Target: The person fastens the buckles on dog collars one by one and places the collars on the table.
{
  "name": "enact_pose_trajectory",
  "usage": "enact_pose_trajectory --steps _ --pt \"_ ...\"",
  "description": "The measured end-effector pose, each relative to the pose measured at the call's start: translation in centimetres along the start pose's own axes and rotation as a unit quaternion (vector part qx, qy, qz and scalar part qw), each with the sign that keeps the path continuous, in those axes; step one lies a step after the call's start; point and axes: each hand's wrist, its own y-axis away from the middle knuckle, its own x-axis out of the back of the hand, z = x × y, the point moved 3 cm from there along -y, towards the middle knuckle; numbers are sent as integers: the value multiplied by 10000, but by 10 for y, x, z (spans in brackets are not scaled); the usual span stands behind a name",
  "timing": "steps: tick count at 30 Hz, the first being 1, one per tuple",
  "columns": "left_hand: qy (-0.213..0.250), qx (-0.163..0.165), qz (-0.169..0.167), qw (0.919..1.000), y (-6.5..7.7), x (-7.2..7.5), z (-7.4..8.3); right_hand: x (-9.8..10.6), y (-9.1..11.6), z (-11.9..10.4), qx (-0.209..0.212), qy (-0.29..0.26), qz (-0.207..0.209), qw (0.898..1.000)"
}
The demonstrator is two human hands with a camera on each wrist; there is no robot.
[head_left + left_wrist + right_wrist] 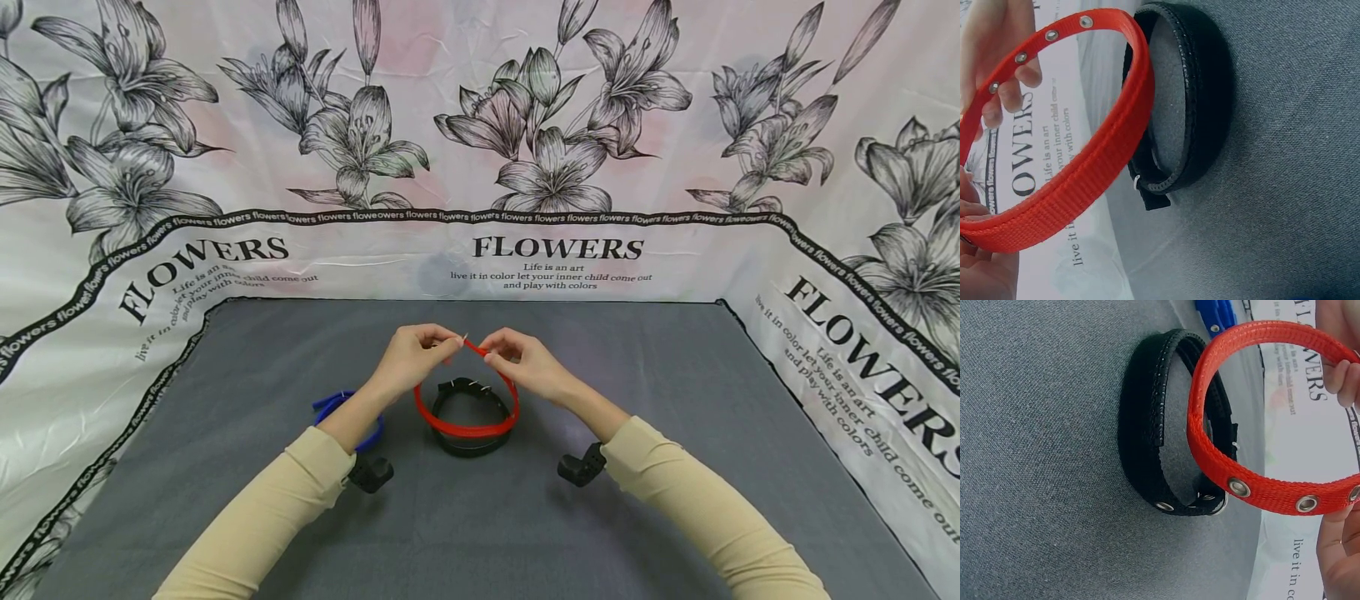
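Note:
A red collar (pixel 467 431) with metal eyelets hangs in a loop between both hands, raised off the table. My left hand (pixel 412 354) grips one end, where a small metal bit shows at the fingertips. My right hand (pixel 528 362) pinches the strap end that carries the eyelets (pixel 1307 504). The two ends meet between the hands; whether they are joined is too small to tell. A black collar (pixel 1213 94), closed into a ring, stands on its edge on the table behind and below the red one.
A blue collar (pixel 330 403) lies on the grey table (pixel 660 500) to the left, partly hidden by my left forearm. Dark wrist cameras (pixel 581 465) sit at both cuffs. A flower-printed cloth (pixel 390 258) rises behind and beside the table.

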Motion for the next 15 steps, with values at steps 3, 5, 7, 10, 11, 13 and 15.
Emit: enact_pose_trajectory --steps 3,5,7,10,11,13,15 --pt "4 88 -57 9999 0 -1 1 -1 0 -1 16 -35 3 10000" --pt "19 131 -60 9999 0 -1 2 -1 0 -2 16 -46 34 10000" --pt "52 144 -14 9999 1 0 3 -2 -1 -4 12 -66 74 10000" --pt "107 130 83 9998 1 1 4 -2 -2 -6 -19 -94 166 9998" --pt "127 139 87 9998 1 2 4 -2 -3 -6 -34 -114 189 9998" --pt "137 191 52 9997 1 1 4 -3 -3 -7 -50 -103 224 9997" --pt "120 221 -54 9997 1 -1 4 -3 -3 -7 -71 -91 229 9997"
